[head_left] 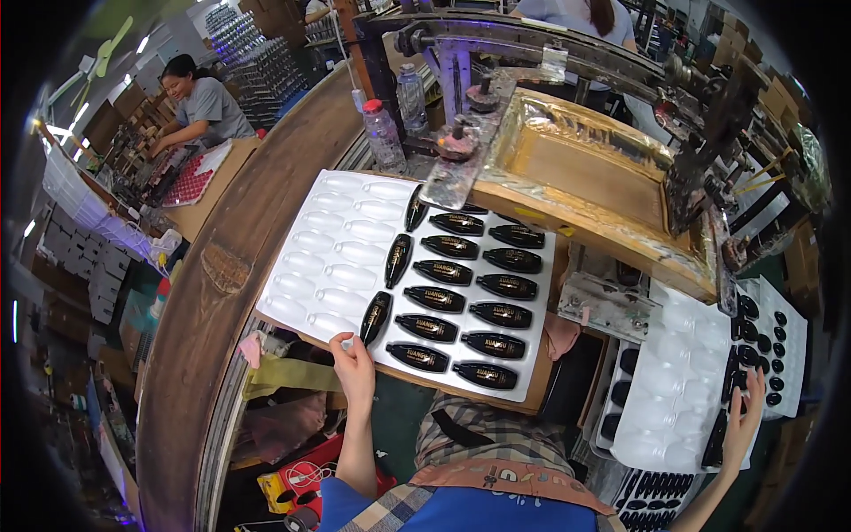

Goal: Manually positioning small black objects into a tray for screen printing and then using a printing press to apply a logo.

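Note:
A white moulded tray (332, 257) lies before me, its left hollows bare. Glossy black bottle-shaped pieces with gold print (434, 299) fill its right columns. Three more stand on end slantwise between, the nearest one (376, 317) by the tray's front edge. My left hand (355, 365) is at that edge beside this piece, thumb and forefinger curled together; what is between them is too small to make out. At the far right, my right hand (746, 412) reaches with fingers stretched apart over black pieces (749, 355) beside a second white tray (674, 381).
A wooden-framed printing screen (576, 168) on a metal rig overhangs the tray's far right. Clear bottles (383, 137) stand behind the tray. A long curved brown belt (199, 328) runs along the left. Another person (208, 115) works at a bench at the far left.

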`<state>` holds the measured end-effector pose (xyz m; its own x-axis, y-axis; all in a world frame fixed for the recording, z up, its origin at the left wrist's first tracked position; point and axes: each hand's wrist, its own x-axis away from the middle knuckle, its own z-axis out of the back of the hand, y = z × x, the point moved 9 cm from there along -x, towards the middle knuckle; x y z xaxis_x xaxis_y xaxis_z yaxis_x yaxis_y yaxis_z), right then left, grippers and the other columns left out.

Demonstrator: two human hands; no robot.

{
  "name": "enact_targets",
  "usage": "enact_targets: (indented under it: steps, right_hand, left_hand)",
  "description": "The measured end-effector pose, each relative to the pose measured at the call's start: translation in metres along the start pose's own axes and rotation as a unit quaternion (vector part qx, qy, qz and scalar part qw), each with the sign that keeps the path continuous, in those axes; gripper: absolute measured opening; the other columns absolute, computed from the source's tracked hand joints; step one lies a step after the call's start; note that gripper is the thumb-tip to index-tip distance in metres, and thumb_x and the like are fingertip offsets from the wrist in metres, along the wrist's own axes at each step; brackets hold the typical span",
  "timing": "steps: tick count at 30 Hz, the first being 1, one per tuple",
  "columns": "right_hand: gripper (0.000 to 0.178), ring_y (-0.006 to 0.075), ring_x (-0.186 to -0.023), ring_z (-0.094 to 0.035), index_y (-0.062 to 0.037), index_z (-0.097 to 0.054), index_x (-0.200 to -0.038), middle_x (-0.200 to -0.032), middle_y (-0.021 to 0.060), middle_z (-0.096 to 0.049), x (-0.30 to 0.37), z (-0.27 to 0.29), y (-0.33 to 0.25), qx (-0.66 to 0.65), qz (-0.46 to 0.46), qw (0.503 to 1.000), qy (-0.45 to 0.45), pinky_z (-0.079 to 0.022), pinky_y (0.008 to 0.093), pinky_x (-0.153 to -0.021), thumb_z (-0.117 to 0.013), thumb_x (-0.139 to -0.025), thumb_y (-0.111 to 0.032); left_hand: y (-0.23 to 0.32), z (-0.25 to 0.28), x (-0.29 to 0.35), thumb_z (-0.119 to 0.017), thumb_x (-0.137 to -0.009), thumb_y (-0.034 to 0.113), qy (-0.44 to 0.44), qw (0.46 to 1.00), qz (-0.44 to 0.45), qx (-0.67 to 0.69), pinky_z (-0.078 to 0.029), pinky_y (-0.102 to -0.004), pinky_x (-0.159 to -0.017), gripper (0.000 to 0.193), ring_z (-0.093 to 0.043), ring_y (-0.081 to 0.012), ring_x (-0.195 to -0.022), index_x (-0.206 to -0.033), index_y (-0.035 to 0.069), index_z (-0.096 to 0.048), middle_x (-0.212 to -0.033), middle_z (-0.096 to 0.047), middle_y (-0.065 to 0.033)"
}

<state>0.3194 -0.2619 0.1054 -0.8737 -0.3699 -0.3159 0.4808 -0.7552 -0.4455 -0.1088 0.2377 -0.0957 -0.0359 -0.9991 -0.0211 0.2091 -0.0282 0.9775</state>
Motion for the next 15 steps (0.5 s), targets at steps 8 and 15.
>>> enact_targets:
  steps: [8,15]
  right_hand:
    - [0.043,0.0295,-0.108,-0.048,0.0014,-0.046,-0.116,-0.114,0.0215,-0.051,0.057,0.047,0.106,0.215,-0.249,0.942,-0.065,-0.038,0.0323,-0.088,-0.049,-0.087,-0.03]
    - [0.051,0.0335,-0.087,-0.058,0.0001,-0.055,-0.105,-0.092,0.0199,-0.06,0.066,0.055,0.107,0.212,-0.252,0.944,-0.009,-0.045,0.0374,-0.074,-0.052,-0.08,-0.045]
  left_hand:
    - [0.035,0.009,0.004,-0.041,-0.084,0.007,0.075,0.966,-0.128,-0.213,-0.04,-0.0355,-0.063,0.02,-0.05,-0.0232,-0.071,-0.101,-0.002,-0.04,-0.079,-0.049,-0.0176]
    - [0.083,-0.041,0.005,-0.042,-0.09,0.008,-0.002,0.98,-0.199,0.003,-0.022,-0.0188,-0.045,0.019,-0.027,-0.0034,-0.051,-0.109,0.003,-0.043,-0.057,-0.032,0.0055]
